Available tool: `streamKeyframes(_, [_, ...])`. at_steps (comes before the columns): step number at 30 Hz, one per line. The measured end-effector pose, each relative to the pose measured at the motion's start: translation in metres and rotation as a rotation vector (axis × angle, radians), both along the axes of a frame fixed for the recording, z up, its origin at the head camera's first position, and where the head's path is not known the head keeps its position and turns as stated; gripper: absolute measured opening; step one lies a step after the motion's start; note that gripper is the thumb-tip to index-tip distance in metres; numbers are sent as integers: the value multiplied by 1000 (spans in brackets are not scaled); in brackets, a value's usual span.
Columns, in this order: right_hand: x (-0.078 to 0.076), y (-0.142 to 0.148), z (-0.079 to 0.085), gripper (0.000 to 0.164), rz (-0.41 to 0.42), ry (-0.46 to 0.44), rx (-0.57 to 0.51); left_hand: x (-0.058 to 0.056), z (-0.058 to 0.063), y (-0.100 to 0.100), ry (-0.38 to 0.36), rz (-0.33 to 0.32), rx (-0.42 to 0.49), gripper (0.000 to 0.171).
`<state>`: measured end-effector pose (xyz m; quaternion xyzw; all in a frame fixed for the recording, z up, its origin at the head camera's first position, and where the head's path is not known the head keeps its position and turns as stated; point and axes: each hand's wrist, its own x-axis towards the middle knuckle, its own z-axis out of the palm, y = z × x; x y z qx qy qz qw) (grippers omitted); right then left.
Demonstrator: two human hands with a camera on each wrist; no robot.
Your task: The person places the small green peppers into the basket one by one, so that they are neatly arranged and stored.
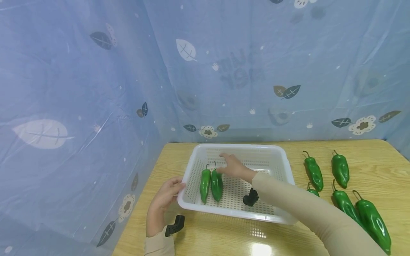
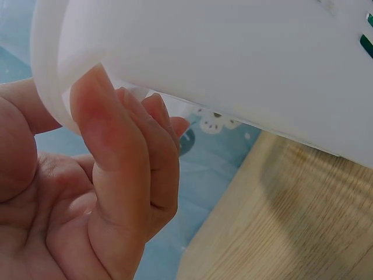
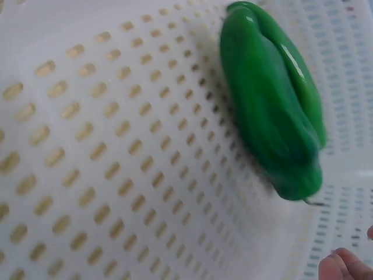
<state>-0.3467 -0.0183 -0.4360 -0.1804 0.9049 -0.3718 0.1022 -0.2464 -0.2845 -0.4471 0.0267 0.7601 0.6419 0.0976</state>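
Note:
A white plastic basket (image 1: pixel 237 212) with slotted walls stands on the table. Inside its left half lie two green peppers side by side: a lighter, slimmer one (image 1: pixel 205 185) and a darker one (image 1: pixel 216 186), stems toward the back. My left hand (image 1: pixel 166 193) grips the basket's left rim; in the left wrist view the fingers (image 2: pixel 119 157) curl under the lip. Above the basket floor, my right hand (image 1: pixel 234 166) has thumb and fingers spread beside the darker pepper's stem, holding nothing. Only a few fingertips (image 3: pixel 341 265) show in the right wrist view.
Several more green peppers lie on the wooden table (image 1: pixel 368 160) right of the basket, such as one (image 1: pixel 314 173) near its right wall and a large one (image 1: pixel 373 220) in front. A blue patterned curtain (image 1: pixel 224 71) hangs behind and to the left.

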Motion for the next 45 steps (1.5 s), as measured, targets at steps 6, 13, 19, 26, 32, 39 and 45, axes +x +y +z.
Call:
streamKeyframes(6, [-3, 15, 11, 64, 17, 12, -69, 1, 0, -1, 0, 1, -13, 41])
streamKeyframes(13, [-4, 28, 21, 64, 9, 5, -108, 0, -1, -3, -2, 2, -10, 41])
streamKeyframes(19, [-4, 36, 32, 64, -7, -5, -146, 1, -1, -3, -7, 16, -10, 40])
streamKeyframes(26, [-5, 42, 38, 63, -25, 21, -181, 1, -1, -5, 2, 13, -6, 41])
streamKeyframes(32, [-4, 52, 47, 63, -28, 19, -207, 1, -2, -5, 11, -2, 13, 41])
streamKeyframes(39, [5, 88, 61, 64, -5, 48, -270, 1, -2, -3, 15, -16, 8, 44])
streamKeyframes(45, [19, 131, 72, 66, -42, 99, -295, -2, -1, -2, 21, -44, 12, 43])
